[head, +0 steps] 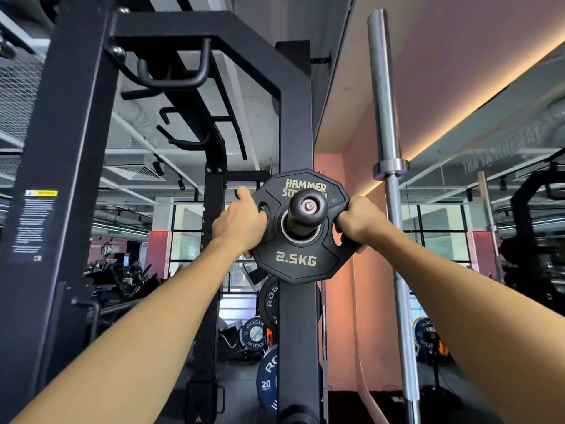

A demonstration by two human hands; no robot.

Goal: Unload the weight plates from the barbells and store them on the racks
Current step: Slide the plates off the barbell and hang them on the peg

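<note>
The plate, black and many-sided, marked 2.5KG and HAMMER STRENGTH, sits with its centre hole around the peg, a black horizontal stub that juts from the post toward the camera. The peg's round end cap stands out in front of the plate's face.

The left hand grips the plate's left edge, fingers curled into a grip slot and round the rim, thumb up along the upper edge. The right hand grips the right edge the same way, fingers hooked into the slots there, knuckles facing the camera. Both forearms reach up and forward from the lower corners, nearly straight, converging on the plate.

Below the plate, on the same post, more plates hang edge-on; one low down is blue and marked 20. Right of the post a bare steel barbell stands upright, its collar level with the plate's top. Left of the post, the rack's black uprights and crossbeams carry curved pull-up handles overhead. A pink wall runs behind the barbell.
</note>
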